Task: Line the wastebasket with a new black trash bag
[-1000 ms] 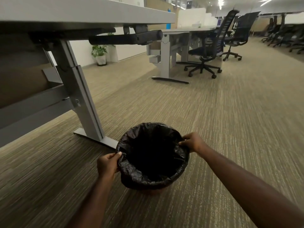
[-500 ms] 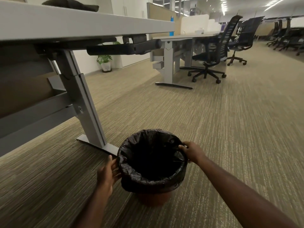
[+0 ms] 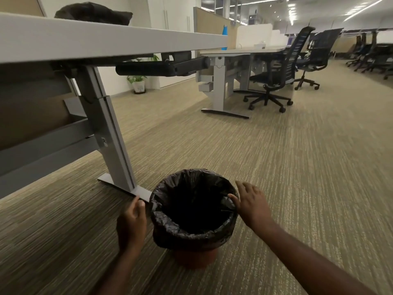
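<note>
A small reddish-brown wastebasket [image 3: 194, 259] stands upright on the carpet at the lower middle. A black trash bag [image 3: 192, 235] lines it, its top folded outward over the rim all around. My left hand [image 3: 132, 222] hovers just left of the basket, fingers loosely curled and holding nothing. My right hand [image 3: 251, 204] is at the rim's right side with fingers spread; its thumb is at the bag's edge without gripping it.
A grey desk leg and foot [image 3: 110, 145] stand right behind the basket on the left, under a white desktop [image 3: 106, 39] carrying a dark bundle [image 3: 93, 12]. More desks and black office chairs [image 3: 274, 77] are farther back right. Carpet stretches to the right.
Both hands have let go of the bag's rim and drawn slightly away. The view has tilted up, so the basket sits lower in the frame.
</note>
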Available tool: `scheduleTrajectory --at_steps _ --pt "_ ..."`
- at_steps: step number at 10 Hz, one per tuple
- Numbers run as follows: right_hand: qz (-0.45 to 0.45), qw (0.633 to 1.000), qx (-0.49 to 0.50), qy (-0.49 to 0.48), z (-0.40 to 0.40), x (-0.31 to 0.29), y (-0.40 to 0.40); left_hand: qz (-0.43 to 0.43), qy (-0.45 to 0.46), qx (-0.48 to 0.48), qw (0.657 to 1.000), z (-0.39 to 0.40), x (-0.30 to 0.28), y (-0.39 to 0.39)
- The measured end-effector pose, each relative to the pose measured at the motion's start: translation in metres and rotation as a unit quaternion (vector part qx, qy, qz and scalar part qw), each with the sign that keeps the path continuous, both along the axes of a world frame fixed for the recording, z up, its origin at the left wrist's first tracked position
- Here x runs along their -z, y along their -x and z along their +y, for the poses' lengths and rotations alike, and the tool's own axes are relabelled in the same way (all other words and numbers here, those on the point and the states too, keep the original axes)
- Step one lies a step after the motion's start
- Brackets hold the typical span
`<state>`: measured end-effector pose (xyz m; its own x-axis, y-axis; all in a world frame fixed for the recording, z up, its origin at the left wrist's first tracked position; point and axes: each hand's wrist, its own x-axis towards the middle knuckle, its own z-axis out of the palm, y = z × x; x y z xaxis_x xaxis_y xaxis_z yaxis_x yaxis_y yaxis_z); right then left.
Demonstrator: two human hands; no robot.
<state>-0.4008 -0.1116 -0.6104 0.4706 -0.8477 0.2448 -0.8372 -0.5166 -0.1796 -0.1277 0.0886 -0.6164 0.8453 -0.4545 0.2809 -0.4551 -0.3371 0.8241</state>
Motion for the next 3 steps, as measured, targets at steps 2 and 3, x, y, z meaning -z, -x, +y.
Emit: scheduleTrajectory --at_steps 2,3 --pt "-0.004 0.997 -0.038 0.061 0.012 -0.028 -0.013 -0.126 0.007 0.134 0.983 -0.02 0.0 0.032" --pt "-0.022 0.994 -0.07 0.086 0.016 -0.05 -0.018 -0.202 0.003 0.173 0.964 -0.044 -0.01 0.05"
